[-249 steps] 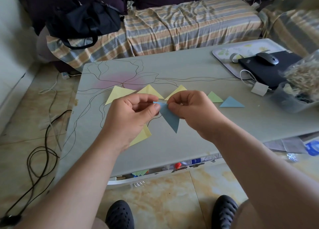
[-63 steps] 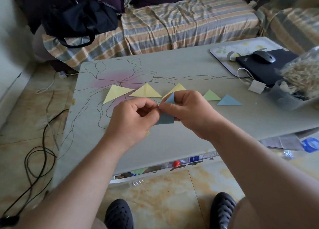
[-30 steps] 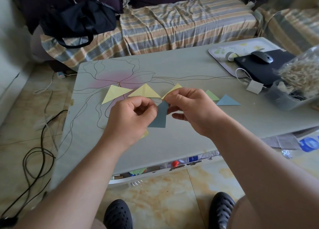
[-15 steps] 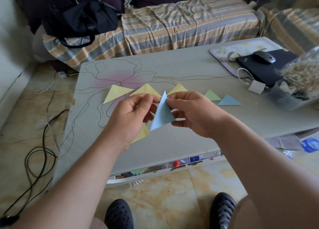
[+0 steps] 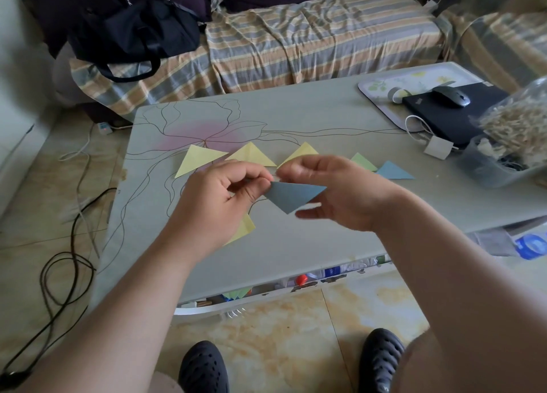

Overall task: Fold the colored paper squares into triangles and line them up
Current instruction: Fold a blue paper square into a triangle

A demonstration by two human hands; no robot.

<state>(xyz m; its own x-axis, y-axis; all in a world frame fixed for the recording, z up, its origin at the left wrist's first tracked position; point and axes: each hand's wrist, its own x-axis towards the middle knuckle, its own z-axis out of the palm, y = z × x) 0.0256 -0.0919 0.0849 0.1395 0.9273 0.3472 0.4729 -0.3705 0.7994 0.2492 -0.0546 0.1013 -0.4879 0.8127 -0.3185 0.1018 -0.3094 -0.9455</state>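
Up above the table [image 5: 325, 244], a folded blue paper triangle [image 5: 291, 195] hangs in the air between both hands, its long edge uppermost and one corner pointing down. The left hand [image 5: 219, 203] pinches the triangle's left corner between thumb and curled fingers. The right hand [image 5: 334, 191] meets the paper along its right part; its fingers are loosely bent around it, with the thumb above and a finger showing below the lower corner, so it seems to hold the paper lightly.

Just beyond the hands, a row of finished triangles lies flat on the table: a yellow triangle [image 5: 196, 160] at the left, a second yellow triangle [image 5: 251, 155] beside it, a third yellow triangle [image 5: 300, 154] partly hidden by the right hand, then a green triangle [image 5: 362, 161] and a light blue triangle [image 5: 393, 171] at the right end. They lie near one another but apart. Under the left hand a yellow paper [image 5: 244, 229] peeks out on the table.

Farther right sit a patterned tray [image 5: 379, 87], a dark laptop [image 5: 444, 117] with a mouse [image 5: 451, 96] on it, a white charger [image 5: 438, 147] and a clear container [image 5: 488, 167]. Behind the table, a black bag [image 5: 133, 34] rests on a striped cover [image 5: 310, 37].
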